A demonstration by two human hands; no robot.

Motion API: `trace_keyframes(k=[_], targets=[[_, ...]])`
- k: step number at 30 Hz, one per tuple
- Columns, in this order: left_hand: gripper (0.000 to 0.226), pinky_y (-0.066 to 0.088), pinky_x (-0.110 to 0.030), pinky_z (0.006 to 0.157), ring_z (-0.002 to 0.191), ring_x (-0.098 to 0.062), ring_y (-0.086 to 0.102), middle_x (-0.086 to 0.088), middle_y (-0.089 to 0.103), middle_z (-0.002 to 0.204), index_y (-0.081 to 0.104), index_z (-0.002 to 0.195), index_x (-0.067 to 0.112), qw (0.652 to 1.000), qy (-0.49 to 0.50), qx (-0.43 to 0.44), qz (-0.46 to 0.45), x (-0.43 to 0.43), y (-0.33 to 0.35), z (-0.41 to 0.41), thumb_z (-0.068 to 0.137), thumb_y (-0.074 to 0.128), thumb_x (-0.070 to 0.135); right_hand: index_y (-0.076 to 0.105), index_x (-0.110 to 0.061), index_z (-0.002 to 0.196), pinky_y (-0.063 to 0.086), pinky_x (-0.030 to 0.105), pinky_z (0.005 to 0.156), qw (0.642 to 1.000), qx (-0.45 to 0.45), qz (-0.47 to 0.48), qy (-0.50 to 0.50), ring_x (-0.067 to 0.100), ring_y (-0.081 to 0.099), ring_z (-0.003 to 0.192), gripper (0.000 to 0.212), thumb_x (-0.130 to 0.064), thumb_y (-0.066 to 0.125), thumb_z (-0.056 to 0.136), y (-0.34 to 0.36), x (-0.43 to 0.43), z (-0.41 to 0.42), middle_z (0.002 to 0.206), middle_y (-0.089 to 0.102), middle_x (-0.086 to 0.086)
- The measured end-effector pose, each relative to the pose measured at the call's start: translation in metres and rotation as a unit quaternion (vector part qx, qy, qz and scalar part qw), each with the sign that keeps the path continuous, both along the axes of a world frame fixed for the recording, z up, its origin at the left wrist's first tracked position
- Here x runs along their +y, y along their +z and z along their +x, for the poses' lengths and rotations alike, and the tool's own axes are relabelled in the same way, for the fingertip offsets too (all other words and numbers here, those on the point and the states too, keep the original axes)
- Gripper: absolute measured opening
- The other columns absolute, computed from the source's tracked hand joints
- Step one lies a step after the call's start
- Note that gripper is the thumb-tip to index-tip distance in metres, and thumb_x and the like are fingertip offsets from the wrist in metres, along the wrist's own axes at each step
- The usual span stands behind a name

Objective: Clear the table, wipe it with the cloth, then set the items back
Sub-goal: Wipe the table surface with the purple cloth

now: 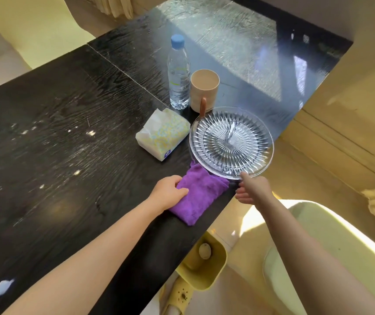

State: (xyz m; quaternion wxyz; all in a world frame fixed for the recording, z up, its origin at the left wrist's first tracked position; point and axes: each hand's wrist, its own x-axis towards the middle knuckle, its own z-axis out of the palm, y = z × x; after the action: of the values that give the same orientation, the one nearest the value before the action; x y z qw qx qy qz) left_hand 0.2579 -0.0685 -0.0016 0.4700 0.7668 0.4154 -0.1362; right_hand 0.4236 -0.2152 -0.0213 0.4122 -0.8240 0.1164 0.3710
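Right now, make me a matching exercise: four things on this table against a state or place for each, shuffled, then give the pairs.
Things:
1. water bottle
2. glass plate
3. purple cloth
4. tissue pack

States:
A. under the left hand
B. overhanging the table edge, right hand at its rim
C. upright, beside the cup
D. lying left of the plate

Pairs: 1-C, 2-B, 3-A, 4-D

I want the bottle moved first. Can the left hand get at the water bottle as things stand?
Probably yes. The left hand rests on the purple cloth; the water bottle stands farther back, and only the low tissue pack lies between, easy to reach over.
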Motion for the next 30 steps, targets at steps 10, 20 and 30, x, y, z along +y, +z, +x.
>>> trace_keyframes(k=[10, 20, 30], targets=[[0.041, 0.047, -0.033, 0.089, 0.106, -0.023, 0.058, -0.007, 0.062, 0.119, 0.056, 0.119, 0.012, 0.996, 0.082, -0.01, -0.034, -0.026, 0.005, -0.026, 0.083, 0.064, 0.029, 0.046, -0.013, 0.067, 0.056, 0.035, 0.056, 0.98, -0.06, 0.028, 0.187, 0.023, 0.058, 0.058, 0.029, -0.027, 0.053, 0.092, 0.014, 0.021, -0.075, 0.061, 0.054, 0.006], [0.039, 0.047, -0.03, 0.089, 0.11, -0.02, 0.057, -0.003, 0.061, 0.124, 0.052, 0.131, 0.018, 0.96, 0.257, -0.106, -0.031, -0.021, 0.025, -0.101, 0.092, 0.053, 0.024, 0.057, -0.003, 0.103, 0.052, 0.03, 0.058, 0.966, 0.023, 0.099, 0.24, 0.021, 0.061, 0.081, 0.029, -0.025, 0.063, 0.085, 0.009, 0.073, -0.127, 0.098, 0.063, 0.015], [0.04, 0.042, -0.024, 0.086, 0.112, -0.019, 0.055, -0.002, 0.059, 0.125, 0.047, 0.133, 0.018, 0.909, 0.394, -0.131, 0.034, -0.015, 0.019, -0.169, 0.093, 0.05, 0.019, 0.054, -0.01, 0.094, 0.041, 0.022, 0.06, 0.938, -0.111, 0.174, 0.277, 0.01, 0.051, 0.071, 0.011, -0.016, 0.06, 0.086, 0.012, 0.113, -0.214, 0.081, 0.055, -0.002]])
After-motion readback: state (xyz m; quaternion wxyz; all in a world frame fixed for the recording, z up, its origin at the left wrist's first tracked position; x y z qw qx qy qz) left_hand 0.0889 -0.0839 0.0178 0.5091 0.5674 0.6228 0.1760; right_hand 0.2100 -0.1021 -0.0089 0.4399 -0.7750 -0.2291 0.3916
